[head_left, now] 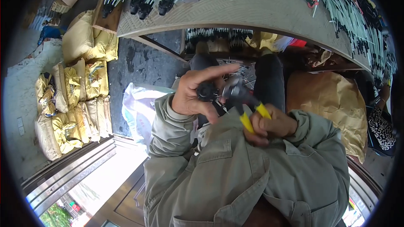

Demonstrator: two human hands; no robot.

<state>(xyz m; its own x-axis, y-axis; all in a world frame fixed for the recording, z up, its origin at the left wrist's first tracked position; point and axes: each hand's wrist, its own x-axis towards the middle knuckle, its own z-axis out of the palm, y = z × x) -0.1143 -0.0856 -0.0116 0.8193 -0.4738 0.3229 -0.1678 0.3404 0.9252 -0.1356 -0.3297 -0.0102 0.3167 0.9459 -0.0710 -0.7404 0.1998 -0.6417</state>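
In front of my chest, my left hand (pixel 191 90) holds a small black round part (pixel 206 91) against its palm, with the index finger and thumb stretched out. My right hand (pixel 271 124) is closed round the yellow handles of a pair of pliers (pixel 242 96). The metal jaws of the pliers point left, close beside the black part and somewhat blurred. I cannot tell whether they touch it. Bundles of thin pale sticks with black ends (pixel 143 0) lie at the far left of the table (pixel 240 6).
More pale sticks (pixel 366 33) are heaped on the table's right, near red-handled scissors (pixel 312 3). Stuffed yellow sacks (pixel 75 105) stack at left, beside a white plastic bag (pixel 141 109). A large tan sack (pixel 328 105) stands at right, near another person's arm (pixel 383 94).
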